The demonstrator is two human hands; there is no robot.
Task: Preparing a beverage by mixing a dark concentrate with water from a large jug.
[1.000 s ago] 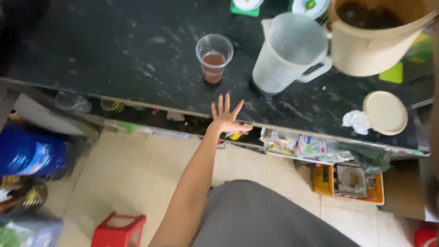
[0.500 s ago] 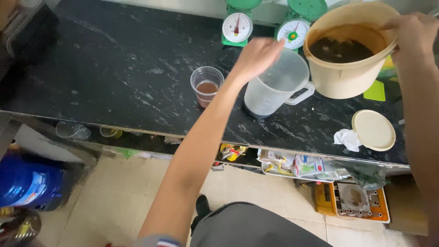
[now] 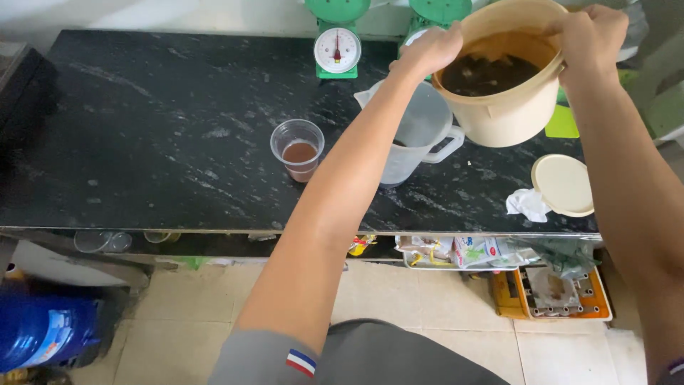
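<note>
A cream plastic bucket (image 3: 509,114) holding dark brown liquid is lifted and tilted above the black marble counter (image 3: 142,128). My left hand (image 3: 431,50) grips its left rim and my right hand (image 3: 588,32) grips its right rim. Just below and left of the bucket stands a translucent measuring jug (image 3: 417,135), partly hidden by my left forearm. A clear plastic cup (image 3: 297,150) with a little brown liquid stands left of the jug.
The bucket's cream lid (image 3: 563,185) and a crumpled white tissue (image 3: 527,204) lie at the counter's right front. Two green dial scales (image 3: 336,39) stand at the back. Under the counter sit packets, an orange tray (image 3: 552,292) and a blue water bottle (image 3: 43,331).
My left hand rose from the counter's front edge, passed over the jug and took the bucket's rim. My right hand also gripped the rim, and the bucket now tilts above the jug.
</note>
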